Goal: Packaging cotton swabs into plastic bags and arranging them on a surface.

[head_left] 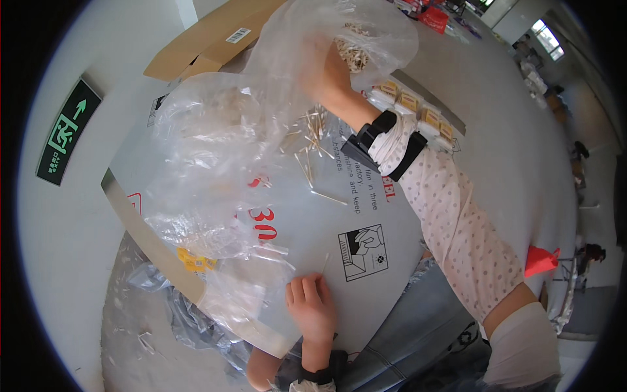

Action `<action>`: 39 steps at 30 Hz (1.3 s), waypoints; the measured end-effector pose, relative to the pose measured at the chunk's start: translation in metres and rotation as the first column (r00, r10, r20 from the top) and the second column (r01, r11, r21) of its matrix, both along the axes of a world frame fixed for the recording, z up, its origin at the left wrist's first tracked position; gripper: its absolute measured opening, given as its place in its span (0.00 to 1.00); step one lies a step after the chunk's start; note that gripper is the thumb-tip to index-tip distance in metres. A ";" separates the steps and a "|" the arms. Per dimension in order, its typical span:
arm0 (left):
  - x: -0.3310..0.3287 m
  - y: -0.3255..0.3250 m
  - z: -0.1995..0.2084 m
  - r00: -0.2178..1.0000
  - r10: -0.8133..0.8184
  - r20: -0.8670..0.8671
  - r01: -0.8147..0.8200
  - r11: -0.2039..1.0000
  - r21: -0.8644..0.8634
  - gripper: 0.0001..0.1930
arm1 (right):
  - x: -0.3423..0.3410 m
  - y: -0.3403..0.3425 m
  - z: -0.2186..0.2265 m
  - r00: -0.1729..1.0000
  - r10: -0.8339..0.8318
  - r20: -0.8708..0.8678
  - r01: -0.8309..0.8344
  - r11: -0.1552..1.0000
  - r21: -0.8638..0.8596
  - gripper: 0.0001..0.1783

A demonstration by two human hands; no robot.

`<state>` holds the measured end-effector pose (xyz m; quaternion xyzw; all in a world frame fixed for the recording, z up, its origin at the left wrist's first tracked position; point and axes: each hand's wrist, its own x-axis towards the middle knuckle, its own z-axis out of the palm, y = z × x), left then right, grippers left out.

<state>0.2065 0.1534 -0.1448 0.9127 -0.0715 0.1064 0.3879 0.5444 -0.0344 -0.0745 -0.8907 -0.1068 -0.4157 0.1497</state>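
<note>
My left hand (pixel 312 306) rests low over the printed board (pixel 307 225), fingers curled closed. A thin pale cotton swab (pixel 326 262) sticks up from between its thumb and fingers. At the top, my right hand (pixel 326 73) reaches to a large clear plastic bag (pixel 284 39). Its fingers are blurred and partly behind the plastic, so their grip does not show. Beside that hand, many cotton swabs (pixel 356 55) lie bunched inside the bag. Below the wrist, loose cotton swabs (pixel 315 130) are scattered on the board.
More crumpled clear bags (pixel 202 130) cover the board's left side. Small packs with yellow labels (pixel 408 101) line the right edge. A cardboard box (pixel 209 39) stands at the back left. A yellow packet (pixel 194 260) lies at the left edge, and grey plastic (pixel 189 320) lies below it.
</note>
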 end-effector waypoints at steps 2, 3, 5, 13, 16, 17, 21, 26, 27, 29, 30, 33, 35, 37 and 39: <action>0.000 -0.004 0.000 1.000 -0.010 -0.005 0.009 1.000 -0.015 0.06 | -0.035 0.012 0.003 0.977 0.025 -0.210 -0.022 1.000 0.016 0.23; -0.001 -0.003 0.000 1.000 -0.007 -0.006 0.007 1.000 -0.014 0.06 | -0.055 0.017 -0.002 0.971 0.037 -0.238 -0.034 0.999 0.017 0.24; 0.000 -0.005 0.002 1.000 -0.015 0.001 0.015 1.000 -0.009 0.06 | -0.092 0.023 -0.013 0.958 0.069 -0.277 -0.064 0.998 0.030 0.23; -0.004 -0.007 0.005 0.999 0.008 0.053 -0.010 0.999 0.040 0.04 | -0.199 0.033 -0.042 0.930 0.212 -0.299 -0.209 0.977 0.042 0.22; -0.005 -0.006 0.004 0.998 -0.001 0.064 -0.002 0.999 0.042 0.04 | -0.226 0.034 -0.047 0.917 0.240 -0.318 -0.232 0.971 0.063 0.22; -0.004 -0.006 0.004 0.997 -0.007 0.077 0.003 0.998 0.055 0.04 | -0.234 0.034 -0.047 0.895 0.264 -0.359 -0.250 0.964 0.084 0.25; -0.007 -0.005 0.006 0.997 -0.042 0.059 0.040 0.998 0.038 0.04 | -0.256 0.023 -0.046 0.836 0.366 -0.409 -0.346 0.930 0.123 0.29; -0.010 0.002 0.008 0.995 -0.064 0.075 0.060 0.997 0.049 0.07 | -0.270 0.011 -0.031 0.827 0.381 -0.414 -0.387 0.919 0.074 0.30; -0.011 0.004 0.007 0.995 -0.061 0.076 0.058 0.997 0.045 0.08 | -0.273 0.010 -0.027 0.855 0.330 -0.400 -0.345 0.938 0.038 0.30; -0.011 0.003 0.006 0.995 -0.072 0.067 0.070 0.997 0.035 0.08 | -0.277 0.002 -0.031 0.853 0.282 -0.439 -0.289 0.956 0.054 0.29; -0.011 0.001 0.007 0.995 -0.078 0.057 0.075 0.996 0.038 0.08 | -0.278 -0.001 -0.034 0.846 0.245 -0.474 -0.236 0.969 0.078 0.29; -0.010 -0.007 0.010 0.993 -0.103 0.055 0.102 0.995 0.015 0.07 | -0.267 -0.006 -0.044 0.858 0.267 -0.438 -0.236 0.964 0.125 0.26; -0.010 -0.008 0.012 0.989 -0.131 0.066 0.131 0.991 0.011 0.06 | -0.260 -0.006 -0.045 0.865 0.302 -0.401 -0.260 0.953 0.157 0.25; -0.010 -0.008 0.014 0.987 -0.149 0.068 0.148 0.989 0.012 0.06 | -0.258 -0.007 -0.042 0.863 0.348 -0.367 -0.294 0.936 0.196 0.24; -0.012 -0.004 0.016 0.990 -0.135 0.043 0.135 0.991 0.009 0.06 | -0.265 -0.009 -0.034 0.856 0.325 -0.401 -0.255 0.942 0.219 0.19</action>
